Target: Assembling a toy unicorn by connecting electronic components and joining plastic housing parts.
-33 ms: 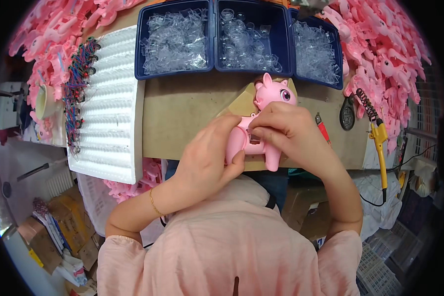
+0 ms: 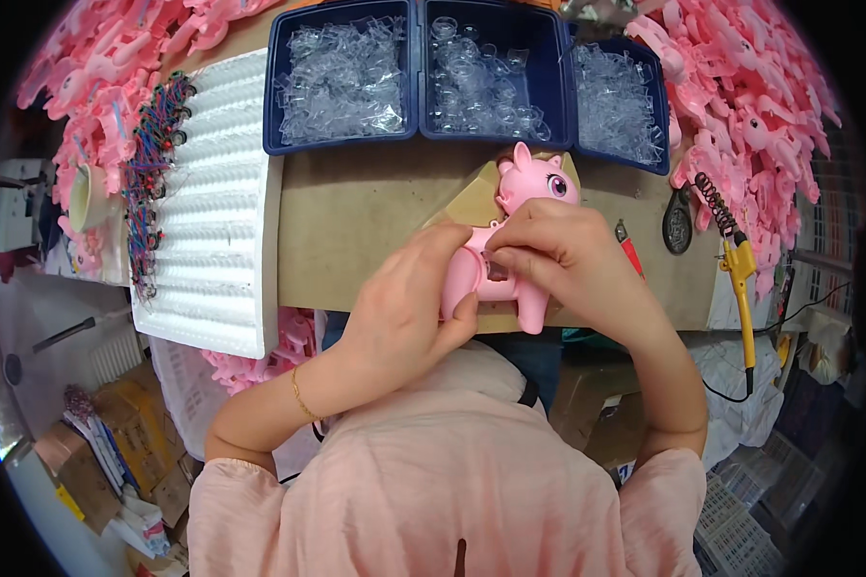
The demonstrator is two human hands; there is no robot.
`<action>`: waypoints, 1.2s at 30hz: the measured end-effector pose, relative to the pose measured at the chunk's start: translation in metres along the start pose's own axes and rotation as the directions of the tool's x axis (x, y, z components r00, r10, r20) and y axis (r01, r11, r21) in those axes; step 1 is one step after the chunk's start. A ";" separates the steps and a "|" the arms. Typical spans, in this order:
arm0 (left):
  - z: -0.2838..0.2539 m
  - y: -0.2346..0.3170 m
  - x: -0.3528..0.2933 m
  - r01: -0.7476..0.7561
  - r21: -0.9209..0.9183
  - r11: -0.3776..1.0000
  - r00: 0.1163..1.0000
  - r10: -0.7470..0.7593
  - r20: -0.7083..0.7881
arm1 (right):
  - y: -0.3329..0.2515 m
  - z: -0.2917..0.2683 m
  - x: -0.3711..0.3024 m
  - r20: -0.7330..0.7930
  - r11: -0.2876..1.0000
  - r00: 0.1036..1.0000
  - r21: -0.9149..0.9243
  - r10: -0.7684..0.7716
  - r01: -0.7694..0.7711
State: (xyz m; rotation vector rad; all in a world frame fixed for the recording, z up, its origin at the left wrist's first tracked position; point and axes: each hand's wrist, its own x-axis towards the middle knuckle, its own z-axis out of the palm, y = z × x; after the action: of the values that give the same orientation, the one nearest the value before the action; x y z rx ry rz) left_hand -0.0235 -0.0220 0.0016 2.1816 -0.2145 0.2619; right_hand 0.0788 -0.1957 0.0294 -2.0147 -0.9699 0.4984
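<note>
A pink toy pony (image 2: 464, 277) with a large painted eye lies on its side near the table's front edge, its head pointing away from me. My left hand (image 2: 402, 298) is wrapped round its rear end, thumb below and fingers above. Over the belly, my right hand (image 2: 558, 252) pinches thumb and forefinger together at a small opening in the pony's side. A small clear plastic piece (image 2: 496, 273) shows at those fingertips, partly hidden by them. Beneath the pony's head is a tan block-like support (image 2: 470, 199).
Blue bins (image 2: 418, 91) of clear plastic parts line the back. At left stands a white ribbed tray (image 2: 207, 221) with bundled wires (image 2: 146, 192). Pink toy parts (image 2: 751, 106) pile up on both sides. A yellow soldering iron (image 2: 741, 279) and a red-handled tool (image 2: 629, 252) are at right.
The clear piece at my right fingertips has tilted slightly. Both hands and the pony stay in place. A greyish thing at the top edge shows more.
</note>
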 end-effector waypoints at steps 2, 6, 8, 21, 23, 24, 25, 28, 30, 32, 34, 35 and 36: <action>-0.001 -0.001 0.001 -0.020 0.041 0.999 1.000 0.020 0.018 | -0.002 0.001 0.000 0.009 1.000 1.000 0.017 0.020 -0.021; -0.003 0.003 0.005 -0.032 0.067 0.997 0.999 0.030 0.022 | -0.003 0.009 -0.008 -0.064 0.991 0.997 -0.131 -0.049 0.040; -0.003 0.003 0.007 -0.043 0.077 0.996 0.999 0.041 0.019 | -0.004 0.011 -0.010 -0.132 0.948 0.973 -0.283 -0.187 0.144; -0.003 0.020 0.011 -0.408 0.546 0.732 0.895 0.203 0.398 | -0.030 0.016 -0.022 0.077 0.669 0.980 -0.721 -0.184 0.182; -0.007 0.017 0.017 -0.268 0.356 0.895 0.935 0.152 0.320 | -0.012 0.001 -0.018 -0.047 0.917 0.994 -0.393 -0.102 0.076; -0.007 0.017 0.022 -0.270 0.359 0.894 0.939 0.162 0.304 | -0.004 -0.016 -0.016 0.042 0.966 0.995 -0.248 0.092 -0.078; -0.006 0.018 0.027 -0.241 0.314 0.918 0.928 0.123 0.351 | 0.009 -0.028 -0.014 -0.057 0.967 0.978 -0.151 0.200 -0.207; -0.004 0.020 0.038 -0.293 0.226 0.929 0.909 0.197 0.368 | 0.057 -0.064 0.013 -0.540 0.782 0.841 -0.532 -0.018 -0.325; -0.016 0.028 0.050 -0.102 0.050 0.994 0.893 0.069 0.444 | 0.087 -0.080 0.032 -0.576 0.757 0.817 -0.543 -0.022 -0.362; -0.034 0.020 0.047 0.201 -0.190 0.961 0.891 -0.099 0.442 | 0.110 -0.082 0.041 -0.441 0.720 0.898 -0.621 0.006 -0.310; -0.055 0.009 0.037 0.618 -0.552 0.559 0.786 -0.444 0.430 | 0.117 -0.081 0.040 -0.457 0.718 0.889 -0.608 0.032 -0.339; -0.074 -0.010 0.022 0.751 -0.483 0.449 0.660 -0.521 0.542 | 0.117 -0.083 0.040 -0.472 0.708 0.881 -0.607 0.043 -0.360; -0.086 -0.028 0.005 0.858 -0.401 0.321 0.513 -0.579 0.634 | 0.117 -0.084 0.042 -0.465 0.722 0.884 -0.595 0.050 -0.354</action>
State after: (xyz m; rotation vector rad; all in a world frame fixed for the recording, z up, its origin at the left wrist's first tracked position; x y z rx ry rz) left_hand -0.0214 0.0639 0.0302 1.3166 0.4621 -0.7141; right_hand 0.2109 -0.2480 -0.0170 -2.7489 -0.6938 -0.2399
